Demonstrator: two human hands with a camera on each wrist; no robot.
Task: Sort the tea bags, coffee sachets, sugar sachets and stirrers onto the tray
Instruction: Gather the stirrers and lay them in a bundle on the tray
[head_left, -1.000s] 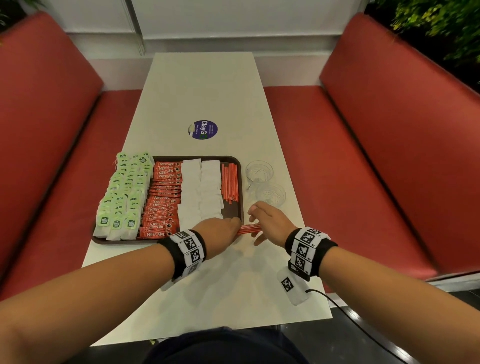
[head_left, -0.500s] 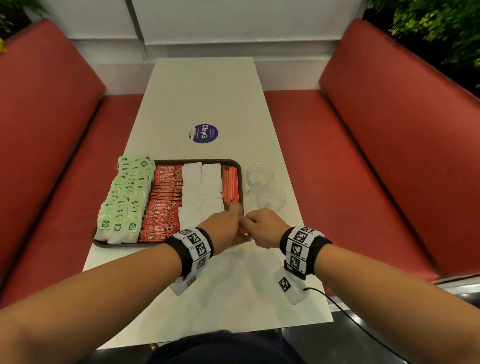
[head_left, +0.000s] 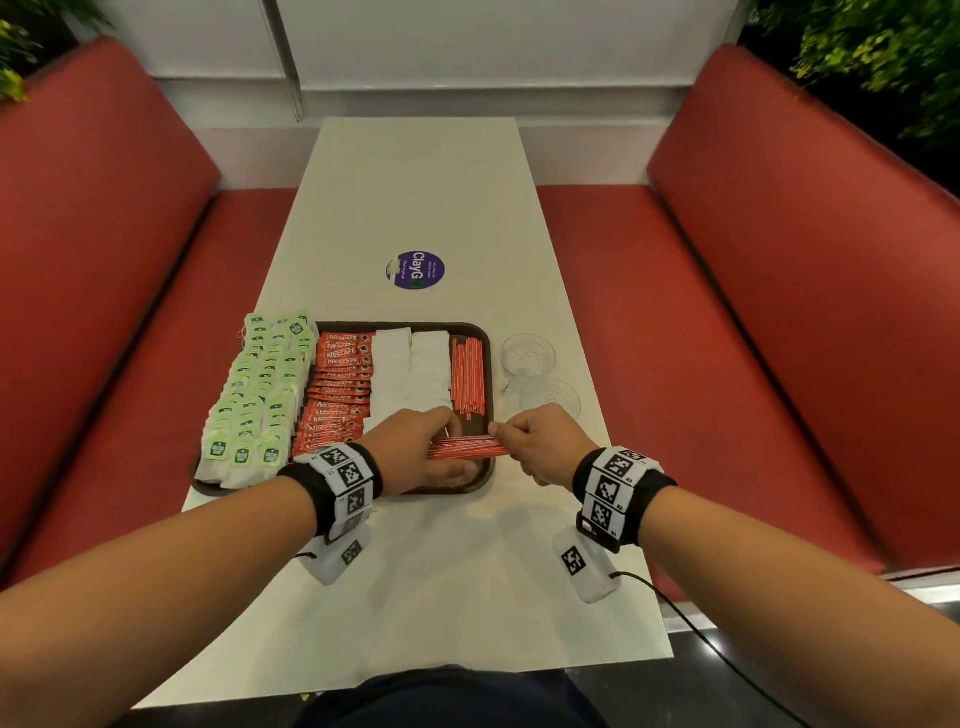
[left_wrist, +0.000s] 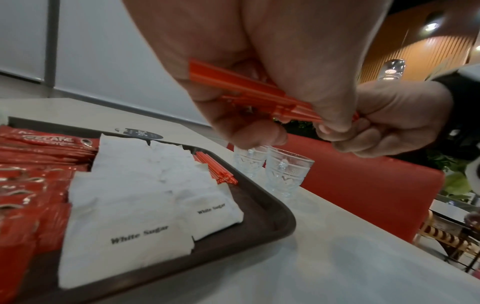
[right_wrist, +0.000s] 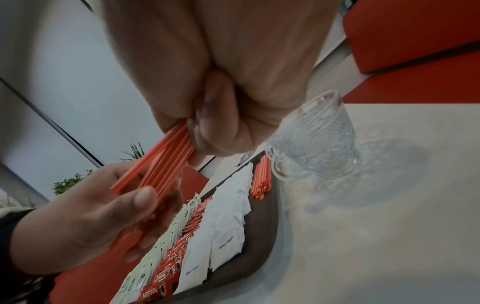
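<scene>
Both hands have lifted off the table since a second ago, and the bundle of orange stirrers (head_left: 464, 447) now hangs crosswise over the tray's (head_left: 480, 483) near right corner. Left hand (head_left: 415, 451) curls its fingers round one end, right hand (head_left: 540, 444) pinches the other. On the tray lie green tea bags (head_left: 260, 387) along the left edge, red coffee sachets (head_left: 337, 392), white sugar sachets (head_left: 410, 376) and a stirrer row (head_left: 469, 378). Two glasses (head_left: 527, 355) stand beside its right edge.

Both hands (head_left: 415, 452) (head_left: 540, 441) hold a stirrer bundle (head_left: 464, 447) above the tray (head_left: 480, 480).
</scene>
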